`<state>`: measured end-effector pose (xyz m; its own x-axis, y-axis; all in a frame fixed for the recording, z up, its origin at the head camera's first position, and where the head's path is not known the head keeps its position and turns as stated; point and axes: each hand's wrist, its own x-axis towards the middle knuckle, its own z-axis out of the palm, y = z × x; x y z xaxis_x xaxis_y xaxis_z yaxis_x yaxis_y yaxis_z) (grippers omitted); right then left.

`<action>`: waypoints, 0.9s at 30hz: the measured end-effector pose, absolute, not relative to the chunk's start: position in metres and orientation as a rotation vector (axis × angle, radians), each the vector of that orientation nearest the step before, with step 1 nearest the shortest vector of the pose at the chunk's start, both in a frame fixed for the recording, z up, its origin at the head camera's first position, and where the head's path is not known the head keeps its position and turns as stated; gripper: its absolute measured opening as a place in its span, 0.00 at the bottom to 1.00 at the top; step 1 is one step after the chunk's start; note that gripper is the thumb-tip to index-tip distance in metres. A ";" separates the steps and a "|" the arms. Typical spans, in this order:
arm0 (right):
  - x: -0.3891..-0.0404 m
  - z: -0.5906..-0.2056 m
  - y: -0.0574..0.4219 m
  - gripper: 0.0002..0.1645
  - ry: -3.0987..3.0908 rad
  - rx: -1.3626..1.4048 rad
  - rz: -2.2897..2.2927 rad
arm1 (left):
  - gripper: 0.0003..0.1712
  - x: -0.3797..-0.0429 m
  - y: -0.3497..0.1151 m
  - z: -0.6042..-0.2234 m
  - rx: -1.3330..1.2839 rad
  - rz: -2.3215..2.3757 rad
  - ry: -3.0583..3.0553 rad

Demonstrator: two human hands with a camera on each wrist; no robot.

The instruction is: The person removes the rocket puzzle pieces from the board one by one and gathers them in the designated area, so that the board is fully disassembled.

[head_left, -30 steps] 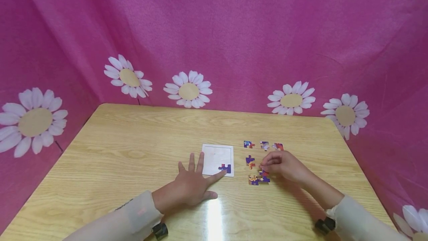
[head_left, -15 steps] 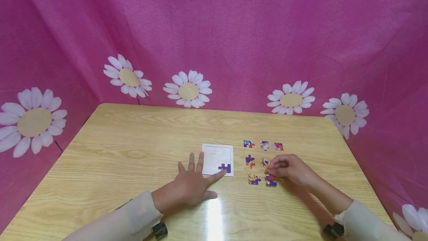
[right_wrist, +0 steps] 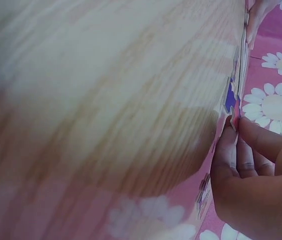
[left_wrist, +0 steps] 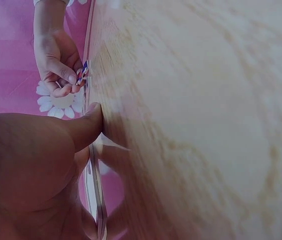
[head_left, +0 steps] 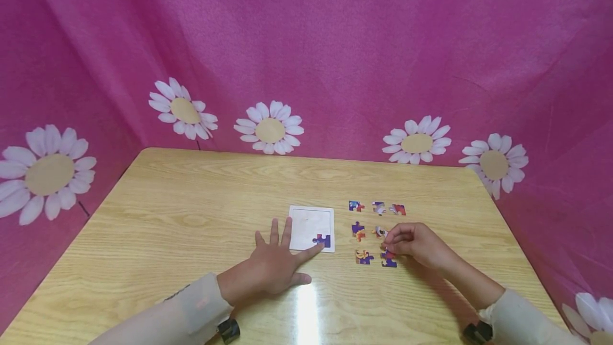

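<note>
My left hand (head_left: 275, 265) lies with fingers spread at the lower left of a white square puzzle board (head_left: 306, 222). Its index finger reaches the purple puzzle piece (head_left: 322, 239) in the board's lower right corner. To the right, my right hand (head_left: 419, 244) pinches a purple and red puzzle piece (head_left: 388, 260) between thumb and finger, low over the table. The right wrist view shows that held piece (right_wrist: 231, 99) at the fingertips. Just behind those fingers lies a white-patterned piece (head_left: 380, 232), partly covered by the hand.
Loose puzzle pieces lie in rough rows: a blue one (head_left: 356, 206), a grey one (head_left: 379, 207) and a red one (head_left: 398, 210) at the back, a purple-orange one (head_left: 358, 231) and a yellow-purple one (head_left: 364, 257) nearer. A pink flowered curtain (head_left: 306, 57) surrounds the wooden table (head_left: 215, 190).
My right hand has shifted a little right and nearer with the purple and red piece, away from the yellow-purple piece. The white-patterned piece has come into view. My left hand has stayed still.
</note>
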<state>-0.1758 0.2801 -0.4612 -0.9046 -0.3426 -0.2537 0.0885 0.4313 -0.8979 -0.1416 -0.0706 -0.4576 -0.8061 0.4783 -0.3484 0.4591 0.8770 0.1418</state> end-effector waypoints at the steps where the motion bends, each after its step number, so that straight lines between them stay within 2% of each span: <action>1: -0.176 -0.462 0.280 0.06 2.298 -0.211 -1.468 | 0.38 -0.142 -0.071 -0.458 0.695 0.070 2.671; 27: -0.174 -0.463 0.276 0.06 2.416 -0.139 -1.439 | 0.39 -0.143 -0.072 -0.462 0.699 0.050 2.679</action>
<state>-0.1738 0.2758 -0.4635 -0.9426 -0.2461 -0.2258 0.0814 0.4863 -0.8700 -0.1430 -0.0716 -0.4624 -0.8083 0.4785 -0.3430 0.4652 0.8762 0.1258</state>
